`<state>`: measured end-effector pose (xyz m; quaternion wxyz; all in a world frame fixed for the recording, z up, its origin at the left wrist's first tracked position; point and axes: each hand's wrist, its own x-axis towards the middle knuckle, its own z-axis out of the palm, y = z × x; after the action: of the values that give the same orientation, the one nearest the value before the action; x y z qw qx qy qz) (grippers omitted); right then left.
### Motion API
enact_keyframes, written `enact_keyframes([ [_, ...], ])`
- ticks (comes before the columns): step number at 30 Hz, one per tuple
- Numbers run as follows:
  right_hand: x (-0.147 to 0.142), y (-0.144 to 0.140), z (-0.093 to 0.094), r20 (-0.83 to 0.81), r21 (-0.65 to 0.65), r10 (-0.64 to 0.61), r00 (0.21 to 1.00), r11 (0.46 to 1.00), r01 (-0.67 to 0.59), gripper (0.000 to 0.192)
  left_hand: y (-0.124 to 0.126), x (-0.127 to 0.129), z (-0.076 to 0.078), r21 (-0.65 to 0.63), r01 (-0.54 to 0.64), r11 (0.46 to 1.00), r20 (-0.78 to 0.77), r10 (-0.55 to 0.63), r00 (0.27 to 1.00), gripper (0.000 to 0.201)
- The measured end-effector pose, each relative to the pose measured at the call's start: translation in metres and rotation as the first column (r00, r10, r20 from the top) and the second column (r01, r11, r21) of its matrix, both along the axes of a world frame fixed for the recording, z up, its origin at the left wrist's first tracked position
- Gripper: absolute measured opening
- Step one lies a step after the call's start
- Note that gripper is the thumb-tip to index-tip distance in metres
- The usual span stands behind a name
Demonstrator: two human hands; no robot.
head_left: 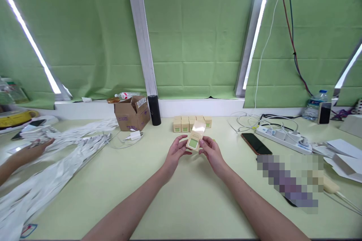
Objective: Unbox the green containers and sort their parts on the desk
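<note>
Hands are holding a small box (195, 137) together over the bench (181, 196). The left hand (175, 153) is pinching its near left edge and the right hand (211, 152) its right edge. Its long side is leaning up and away.

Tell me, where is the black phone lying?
The black phone lies flat on the table, right of the right hand, beside the white power strip.
</note>
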<state>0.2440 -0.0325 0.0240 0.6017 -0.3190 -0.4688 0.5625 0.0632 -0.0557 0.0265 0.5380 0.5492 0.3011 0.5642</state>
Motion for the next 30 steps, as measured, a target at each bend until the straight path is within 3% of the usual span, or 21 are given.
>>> enact_keyframes([
  [10,-0.0071,-0.0006,-0.0013,-0.031,-0.05,0.041,0.999,0.998,-0.043,0.059,0.0011,0.0061,-0.0098,0.06,-0.077,0.995,-0.114,0.084,0.99,0.063],
  [22,-0.0066,-0.0032,-0.0022,0.009,-0.013,0.11,0.994,0.994,-0.11,0.062,0.0038,0.005,-0.0089,0.103,-0.097,0.99,-0.099,0.108,0.989,0.054],
  [30,-0.01,0.0009,-0.0085,0.009,-0.022,0.086,0.996,0.996,-0.085,0.063,0.0019,0.0053,-0.0065,0.091,-0.107,0.99,-0.114,0.118,0.986,0.047],
])
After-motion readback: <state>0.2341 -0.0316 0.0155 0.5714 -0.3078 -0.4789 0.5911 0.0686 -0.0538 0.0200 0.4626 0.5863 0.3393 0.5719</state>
